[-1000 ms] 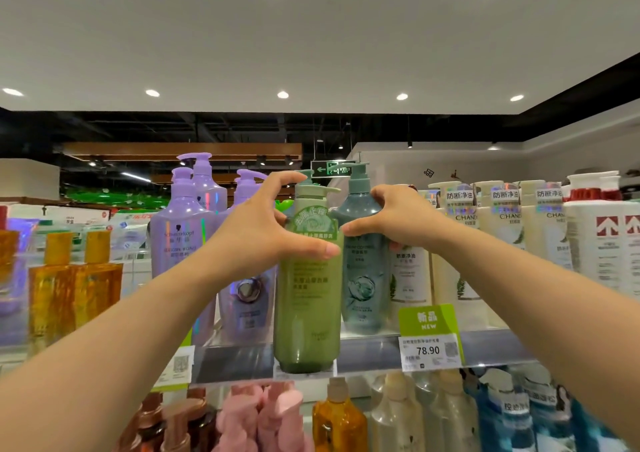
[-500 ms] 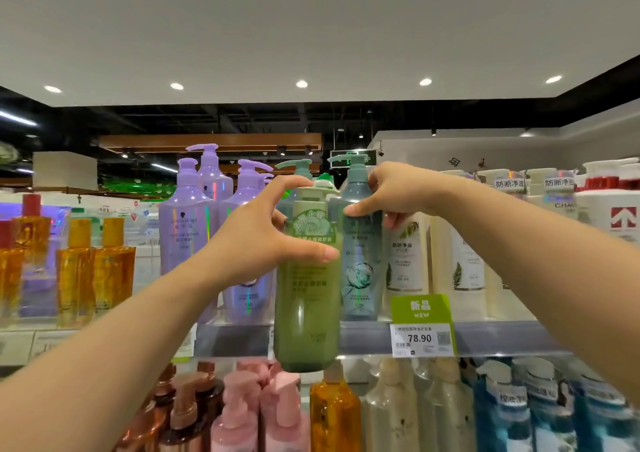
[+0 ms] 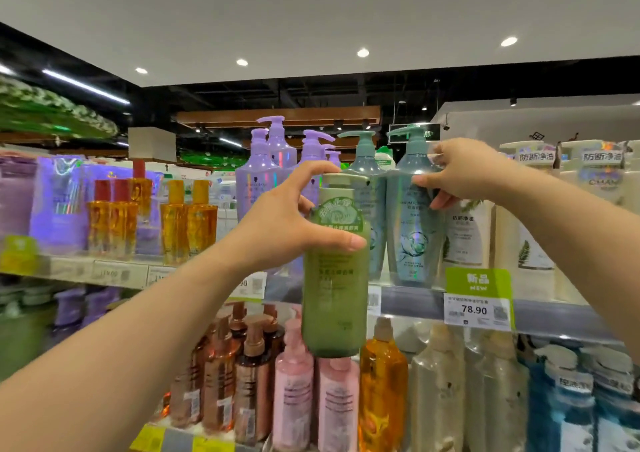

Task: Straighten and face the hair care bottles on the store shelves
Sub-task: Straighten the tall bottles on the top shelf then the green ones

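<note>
Evidently the left hand [image 3: 287, 223] is gripping the green shampoo bottle [image 3: 334, 278] around its shoulder, thumb across the front label and fingers curling over the flat cap, and is holding it in the air in front of the upper shelf edge [image 3: 408, 301], its base hanging level with the tops of the bottles below. Held out like this, it is probably leaving a free slot behind so the row can be tidied first. The right hand [image 3: 460, 173] is pinching the neck and shoulder of a teal pump bottle [image 3: 414, 216] at about 2 o'clock from the green one, most likely turning it so its label is facing out. That bottle is standing upright on the shelf, and a second teal pump bottle [image 3: 365, 174] is standing just beside it at 9 o'clock, partly hidden by the green bottle.

Counting along the upper shelf: two teal pump bottles, at least three lilac pump bottles [image 3: 259, 174] at 10 o'clock, four amber oil bottles [image 3: 173, 219] farther out at 9 o'clock, and cream bottles [image 3: 467, 233] at 3 o'clock, too blurred to number. One price tag [image 3: 476, 309] reading 78.90 is hanging at 4 o'clock. On the lower shelf, two pink bottles [image 3: 315, 403] are sitting at 6 o'clock, one orange bottle [image 3: 382, 389] just to their right, and several brown pump bottles [image 3: 221, 375] at 7 o'clock.
</note>
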A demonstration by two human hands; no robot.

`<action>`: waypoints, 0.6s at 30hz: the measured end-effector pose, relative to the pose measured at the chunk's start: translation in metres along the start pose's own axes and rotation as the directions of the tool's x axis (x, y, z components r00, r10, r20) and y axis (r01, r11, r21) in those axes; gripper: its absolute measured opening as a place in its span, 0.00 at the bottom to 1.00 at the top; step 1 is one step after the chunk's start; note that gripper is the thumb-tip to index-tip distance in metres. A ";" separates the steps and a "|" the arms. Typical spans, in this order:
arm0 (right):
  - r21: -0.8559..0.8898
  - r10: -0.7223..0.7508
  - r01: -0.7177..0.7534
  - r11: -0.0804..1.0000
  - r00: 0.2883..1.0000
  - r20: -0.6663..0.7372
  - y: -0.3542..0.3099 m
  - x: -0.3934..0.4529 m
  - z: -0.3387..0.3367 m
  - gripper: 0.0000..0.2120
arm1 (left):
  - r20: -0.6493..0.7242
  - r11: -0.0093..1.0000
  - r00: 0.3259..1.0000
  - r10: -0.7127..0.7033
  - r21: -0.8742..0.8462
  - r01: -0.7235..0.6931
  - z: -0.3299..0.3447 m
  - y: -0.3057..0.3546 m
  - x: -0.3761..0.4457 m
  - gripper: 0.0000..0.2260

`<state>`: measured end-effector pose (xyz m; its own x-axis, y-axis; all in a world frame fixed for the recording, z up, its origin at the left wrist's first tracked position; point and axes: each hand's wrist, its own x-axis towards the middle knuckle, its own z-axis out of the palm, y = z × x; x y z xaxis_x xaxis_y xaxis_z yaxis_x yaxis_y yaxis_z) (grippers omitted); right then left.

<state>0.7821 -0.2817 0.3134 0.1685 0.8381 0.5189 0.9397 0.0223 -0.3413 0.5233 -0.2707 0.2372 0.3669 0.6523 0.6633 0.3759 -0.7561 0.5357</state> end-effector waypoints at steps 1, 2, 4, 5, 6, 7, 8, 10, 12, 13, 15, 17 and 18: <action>-0.081 -0.019 0.012 0.997 0.996 -0.082 -0.004 -0.004 -0.002 0.22 | -0.011 1.000 1.000 -0.006 -0.002 0.006 -0.007 -0.003 -0.005 0.34; -0.155 -0.054 0.025 0.988 0.982 -0.183 -0.011 -0.010 -0.003 0.21 | -0.025 1.000 1.000 -0.015 0.000 0.015 -0.015 -0.006 -0.011 0.35; -0.196 -0.146 0.075 0.978 0.912 -0.383 -0.028 -0.024 -0.003 0.20 | -0.053 0.999 0.998 -0.033 0.010 0.033 -0.034 -0.014 -0.025 0.36; -0.140 -0.176 0.126 0.982 0.875 -0.450 -0.042 -0.034 0.000 0.19 | -0.066 0.999 0.997 -0.042 0.007 0.042 -0.046 -0.019 -0.032 0.36; -0.043 -0.191 0.195 0.980 0.855 -0.482 -0.060 -0.045 0.007 0.17 | -0.078 0.999 0.996 -0.050 0.000 0.051 -0.058 -0.025 -0.040 0.36; 0.083 -0.198 0.267 0.960 0.860 -0.471 -0.078 -0.056 0.018 0.15 | -0.090 0.998 0.994 -0.055 -0.007 0.055 -0.071 -0.031 -0.047 0.35; 0.207 -0.208 0.316 0.926 0.884 -0.419 -0.099 -0.067 0.032 0.12 | -0.102 0.998 0.993 -0.063 -0.006 0.063 -0.085 -0.037 -0.056 0.35; 0.347 -0.277 0.358 0.867 0.925 -0.262 -0.141 -0.084 0.067 0.10 | -0.121 0.997 0.989 -0.081 0.001 0.082 -0.115 -0.050 -0.075 0.34; 0.471 -0.350 0.353 0.808 0.932 -0.097 -0.185 -0.099 0.103 0.12 | -0.139 0.994 0.985 -0.103 0.025 0.107 -0.149 -0.066 -0.098 0.34; 0.526 -0.382 0.335 0.782 0.924 -0.020 -0.207 -0.106 0.120 0.16 | -0.141 0.992 0.983 -0.118 0.037 0.124 -0.166 -0.076 -0.110 0.35; 0.600 -0.471 0.323 0.732 0.876 0.102 -0.245 -0.118 0.156 0.24 | -0.127 0.985 0.981 -0.149 0.063 0.158 -0.200 -0.097 -0.136 0.37; 0.665 -0.546 0.312 0.678 0.820 0.173 -0.276 -0.125 0.193 0.29 | -0.122 0.979 0.979 -0.164 0.106 0.177 -0.231 -0.122 -0.163 0.39; 0.689 -0.570 0.299 0.660 0.797 0.201 -0.290 -0.128 0.212 0.31 | -0.118 0.976 0.979 -0.166 0.122 0.180 -0.245 -0.133 -0.176 0.40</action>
<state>0.4249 -0.2800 0.1795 -0.4611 0.7645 0.4505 0.4657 0.6406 -0.6105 0.1996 -0.2977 0.1771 0.1964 0.7576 0.6225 0.5367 -0.6144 0.5784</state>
